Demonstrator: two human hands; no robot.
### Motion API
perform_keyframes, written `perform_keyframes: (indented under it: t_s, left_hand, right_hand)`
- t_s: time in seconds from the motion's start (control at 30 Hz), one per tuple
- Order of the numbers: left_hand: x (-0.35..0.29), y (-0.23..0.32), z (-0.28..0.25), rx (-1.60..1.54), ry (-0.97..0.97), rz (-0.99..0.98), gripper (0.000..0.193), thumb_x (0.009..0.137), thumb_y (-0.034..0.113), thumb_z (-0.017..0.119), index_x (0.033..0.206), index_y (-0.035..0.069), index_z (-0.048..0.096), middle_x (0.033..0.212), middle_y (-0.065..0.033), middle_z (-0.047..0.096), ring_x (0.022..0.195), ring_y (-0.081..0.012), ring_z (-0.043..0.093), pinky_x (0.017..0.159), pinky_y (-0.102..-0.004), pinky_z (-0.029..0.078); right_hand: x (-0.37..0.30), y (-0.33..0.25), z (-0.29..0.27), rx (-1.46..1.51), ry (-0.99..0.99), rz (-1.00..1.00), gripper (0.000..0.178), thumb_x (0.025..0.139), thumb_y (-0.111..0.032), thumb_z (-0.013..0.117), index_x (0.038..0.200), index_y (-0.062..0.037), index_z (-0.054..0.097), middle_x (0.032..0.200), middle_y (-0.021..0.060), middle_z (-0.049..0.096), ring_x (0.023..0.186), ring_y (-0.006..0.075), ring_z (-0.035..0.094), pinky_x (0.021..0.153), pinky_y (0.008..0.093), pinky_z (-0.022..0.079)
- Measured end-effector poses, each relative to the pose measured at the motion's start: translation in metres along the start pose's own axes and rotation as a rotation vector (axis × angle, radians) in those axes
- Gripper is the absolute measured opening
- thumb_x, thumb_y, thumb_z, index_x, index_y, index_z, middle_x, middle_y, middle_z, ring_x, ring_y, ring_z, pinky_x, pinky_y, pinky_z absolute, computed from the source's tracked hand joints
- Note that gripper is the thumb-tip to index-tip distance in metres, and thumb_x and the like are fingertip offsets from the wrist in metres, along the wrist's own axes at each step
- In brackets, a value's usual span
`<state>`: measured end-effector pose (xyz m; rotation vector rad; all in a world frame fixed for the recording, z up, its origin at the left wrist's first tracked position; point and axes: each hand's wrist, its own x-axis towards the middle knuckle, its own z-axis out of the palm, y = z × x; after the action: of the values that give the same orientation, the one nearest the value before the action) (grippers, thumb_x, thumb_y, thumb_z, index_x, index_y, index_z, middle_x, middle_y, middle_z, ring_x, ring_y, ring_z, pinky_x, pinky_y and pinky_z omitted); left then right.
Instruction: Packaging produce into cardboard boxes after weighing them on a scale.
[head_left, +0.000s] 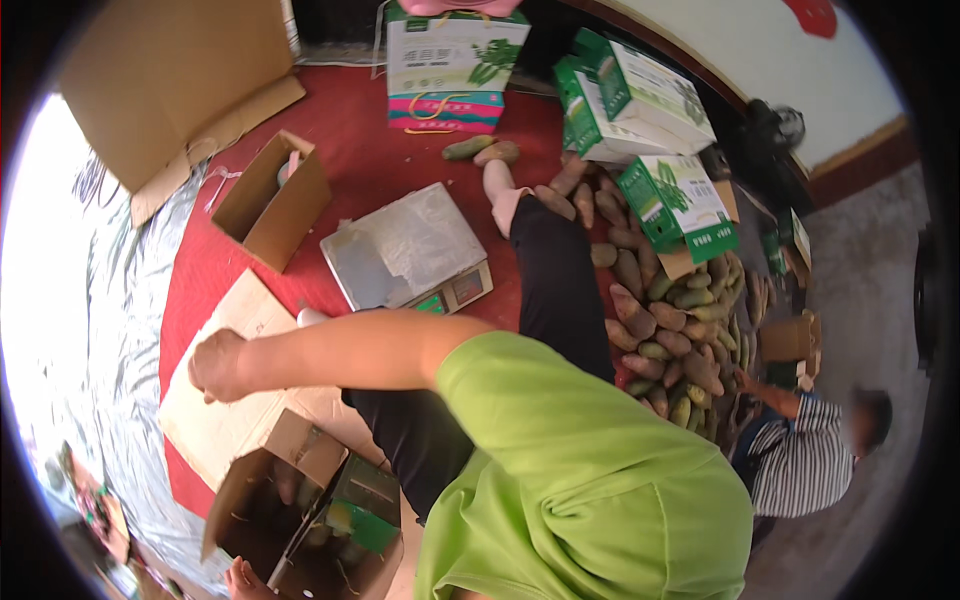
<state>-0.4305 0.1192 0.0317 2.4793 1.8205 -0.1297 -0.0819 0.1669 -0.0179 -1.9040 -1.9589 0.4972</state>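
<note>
Head view: a brown box (308, 450) stands at the lower left, beside the black-trousered legs. It is open-topped, with a short flap raised at its far side and a dark inside; a few tubers (287, 484) lie there in shade, and a green carton (372, 527) takes up its right part. The left hand (246, 582) is at the box's near left edge, fingers partly bent — cut off by the picture's rim, so I cannot tell whether it grips. The right hand (216, 366) is over a cardboard sheet (235, 420), fingers curled in; whether anything is inside them I cannot tell. Beyond sits a scale (405, 245) — pale, scuffed plate, green display.
</note>
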Motion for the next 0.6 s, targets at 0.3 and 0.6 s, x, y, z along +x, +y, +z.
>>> perform_keyframes:
  t_s: [0.3, 0.6]
  left_hand:
    - [0.040, 0.099, 0.012, -0.288, 0.135, 0.624, 0.016, 0.087, 0.014, 0.059, 0.096, 0.004, 0.067, 0.092, -0.0158, 0.065, 0.084, -0.0326, 0.063, 0.073, -0.0396, 0.050]
    - [0.052, 0.217, 0.012, -0.418, -0.022, 0.845, 0.015, 0.085, 0.002, 0.056, 0.096, -0.002, 0.066, 0.091, -0.0168, 0.065, 0.082, -0.0321, 0.064, 0.072, -0.0388, 0.050]
  right_hand:
    - [-0.225, 0.162, -0.136, 0.201, 0.653, 0.447, 0.022, 0.078, -0.028, 0.063, 0.086, -0.0097, 0.071, 0.084, 0.0087, 0.069, 0.080, 0.0239, 0.067, 0.071, 0.0357, 0.050]
    - [-0.552, 0.271, 0.004, 0.550, 1.127, 1.278, 0.013, 0.081, -0.016, 0.066, 0.083, -0.0033, 0.071, 0.074, 0.0041, 0.066, 0.067, 0.0136, 0.062, 0.056, 0.0309, 0.048]
